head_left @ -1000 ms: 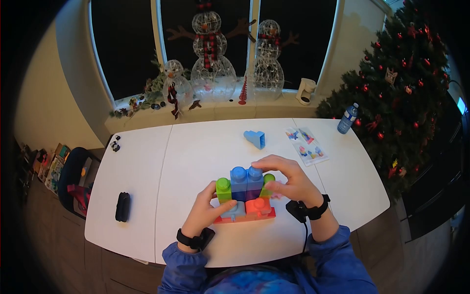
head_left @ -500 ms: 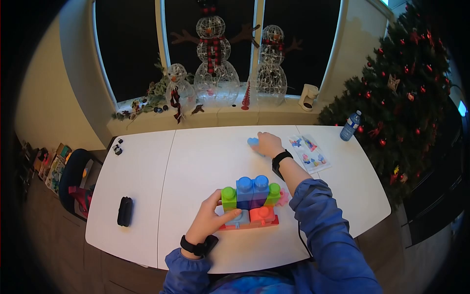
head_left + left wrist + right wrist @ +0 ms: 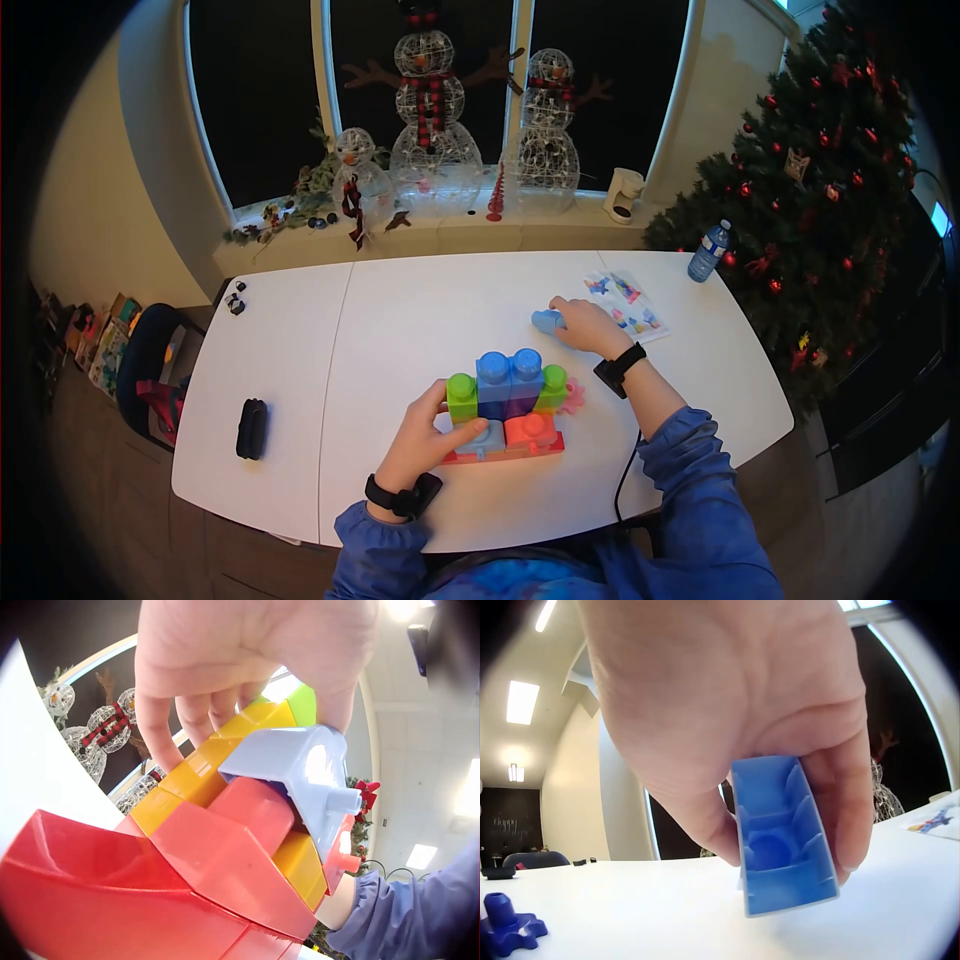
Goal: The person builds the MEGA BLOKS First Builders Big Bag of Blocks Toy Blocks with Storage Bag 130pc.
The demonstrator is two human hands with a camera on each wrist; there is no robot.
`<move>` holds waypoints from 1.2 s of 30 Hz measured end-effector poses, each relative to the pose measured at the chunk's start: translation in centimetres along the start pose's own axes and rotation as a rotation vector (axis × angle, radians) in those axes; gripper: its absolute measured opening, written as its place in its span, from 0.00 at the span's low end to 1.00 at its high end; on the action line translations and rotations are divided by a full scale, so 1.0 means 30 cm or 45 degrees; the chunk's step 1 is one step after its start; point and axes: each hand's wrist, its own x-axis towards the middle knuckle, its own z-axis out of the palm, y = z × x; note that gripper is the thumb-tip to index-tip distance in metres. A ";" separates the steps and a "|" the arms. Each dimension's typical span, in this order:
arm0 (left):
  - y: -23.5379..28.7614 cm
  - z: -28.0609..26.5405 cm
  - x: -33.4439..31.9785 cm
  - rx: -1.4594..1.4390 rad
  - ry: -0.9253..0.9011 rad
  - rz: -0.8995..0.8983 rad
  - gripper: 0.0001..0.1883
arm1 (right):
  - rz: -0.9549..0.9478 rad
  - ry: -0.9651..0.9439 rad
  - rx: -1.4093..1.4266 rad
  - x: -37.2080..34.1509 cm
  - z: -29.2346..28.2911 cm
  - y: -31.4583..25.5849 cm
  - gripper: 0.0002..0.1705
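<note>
In front of the person stands a toy block build, with blue blocks at its top, green ones on both sides, a pale blue-grey block and a coral one in front, and a red base. The left hand grips the build's left side, its thumb pressed on the pale blue-grey block and fingers behind it. Farther back, the right hand holds a light blue block between thumb and fingers. The block's hollow underside faces the right wrist camera, close over the table.
A pink gear sits at the build's right. The right wrist view shows a dark blue gear piece. On the table lie a picture sheet and a black case; a water bottle stands at the back right.
The right hand left the build, reached to the back of the table and took hold of the light blue block. Now it brings the block nearer and rightward. The left hand stays on the build.
</note>
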 end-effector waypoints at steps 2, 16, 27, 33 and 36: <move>-0.007 -0.001 0.002 -0.002 -0.001 0.007 0.25 | -0.002 0.015 -0.002 -0.053 -0.030 -0.002 0.26; -0.001 0.003 -0.002 -0.043 0.003 -0.019 0.25 | -0.014 0.431 0.388 -0.160 -0.228 -0.062 0.25; 0.004 0.004 -0.006 -0.055 0.000 -0.026 0.26 | -0.798 0.485 1.361 -0.261 -0.401 -0.467 0.24; 0.001 0.005 -0.005 -0.049 -0.004 -0.025 0.25 | -0.792 0.421 1.191 -0.266 -0.348 -0.498 0.22; -0.001 0.003 -0.003 -0.045 -0.009 -0.017 0.25 | -0.768 0.405 1.202 -0.265 -0.341 -0.496 0.22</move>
